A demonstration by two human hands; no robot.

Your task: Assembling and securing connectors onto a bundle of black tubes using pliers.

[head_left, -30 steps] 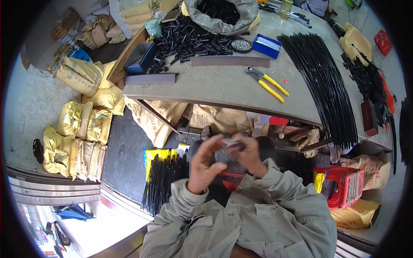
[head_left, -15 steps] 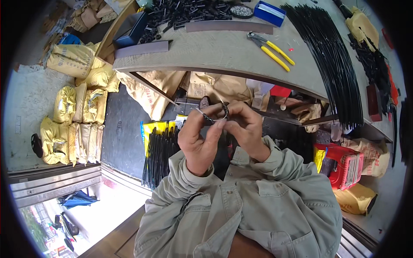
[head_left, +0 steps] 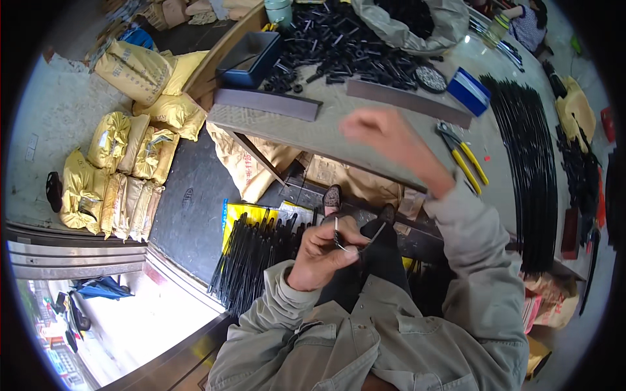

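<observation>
My left hand (head_left: 326, 257), low in front of my lap, is closed with thumb and fingers pinching a bent wire piece (head_left: 338, 240). The wire has bright thin ends and a black section; part of it is hidden by the fingers. My right hand (head_left: 379, 133) is raised over the near side of the workbench (head_left: 297, 140), away from the wire. Its fingers point left and are smeared, so their grip is unclear. Beyond it lie a grey metal strip (head_left: 407, 104) and a heap of black tubular parts (head_left: 339, 45). To its right are yellow-handled pliers (head_left: 464, 159).
Long black rods (head_left: 521, 169) lie along the bench's right side. A blue box (head_left: 469, 91) and a round dish of small parts (head_left: 431, 78) sit further back. More black rods (head_left: 251, 257) stand beside my left arm. Yellow sacks (head_left: 107, 140) are stacked at the left.
My right hand has let go of the wire piece and moved up and right over the bench. My left hand keeps the wire, now lower. The head view has shifted, showing more of the bench's back.
</observation>
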